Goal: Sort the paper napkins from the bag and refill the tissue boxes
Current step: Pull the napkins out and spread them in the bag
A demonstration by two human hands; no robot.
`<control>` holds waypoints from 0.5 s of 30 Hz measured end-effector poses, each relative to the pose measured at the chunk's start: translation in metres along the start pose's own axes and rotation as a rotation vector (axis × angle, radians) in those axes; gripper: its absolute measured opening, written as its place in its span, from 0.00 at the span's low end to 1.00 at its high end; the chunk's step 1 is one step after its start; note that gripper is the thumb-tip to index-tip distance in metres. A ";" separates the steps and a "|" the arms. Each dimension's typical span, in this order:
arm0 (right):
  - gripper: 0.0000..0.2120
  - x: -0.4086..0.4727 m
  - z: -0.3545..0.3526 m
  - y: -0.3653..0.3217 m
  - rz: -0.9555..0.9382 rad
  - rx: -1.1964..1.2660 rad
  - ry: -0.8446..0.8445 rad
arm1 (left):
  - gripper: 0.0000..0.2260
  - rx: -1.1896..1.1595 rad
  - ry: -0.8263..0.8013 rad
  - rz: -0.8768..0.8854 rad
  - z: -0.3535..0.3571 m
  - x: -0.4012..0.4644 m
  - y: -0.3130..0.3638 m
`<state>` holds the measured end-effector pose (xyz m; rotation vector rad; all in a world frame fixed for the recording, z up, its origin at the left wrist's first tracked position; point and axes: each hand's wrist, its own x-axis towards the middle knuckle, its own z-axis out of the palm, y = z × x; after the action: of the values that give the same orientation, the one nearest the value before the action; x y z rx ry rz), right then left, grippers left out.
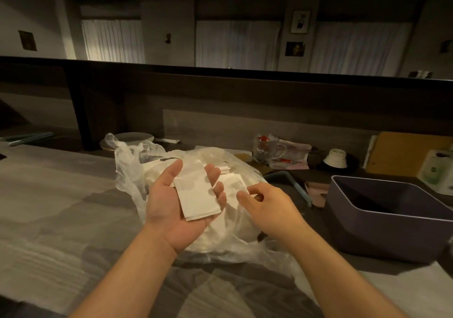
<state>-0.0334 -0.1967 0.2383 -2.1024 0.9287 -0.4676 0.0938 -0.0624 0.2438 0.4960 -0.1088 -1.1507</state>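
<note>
Above the plastic bag, the left hand cradles a napkin stack, long axis toward twelve o'clock; at three o'clock, the right hand pinches another napkin, nearer the box.

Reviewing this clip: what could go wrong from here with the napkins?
1. The folded napkins lie loose on the open left hand, unclamped; they could slide off.
2. The right hand pinches another napkin inside the thin plastic bag; it may tear or drag neighbours out.
3. The purple box sits off to the right, so a transfer might shed sheets.
</note>
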 end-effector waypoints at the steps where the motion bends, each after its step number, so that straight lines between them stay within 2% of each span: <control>1: 0.19 0.001 0.002 0.001 0.009 0.001 0.005 | 0.27 0.006 0.005 0.001 0.000 0.000 0.000; 6: 0.18 0.005 0.006 0.003 0.045 0.105 0.015 | 0.27 0.056 0.014 0.003 0.001 0.001 0.001; 15: 0.14 0.007 0.007 0.003 0.053 0.129 0.062 | 0.27 0.078 0.004 -0.006 0.000 0.002 0.001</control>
<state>-0.0263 -0.1995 0.2311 -1.9517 0.9610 -0.5531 0.0951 -0.0637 0.2436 0.5676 -0.1490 -1.1541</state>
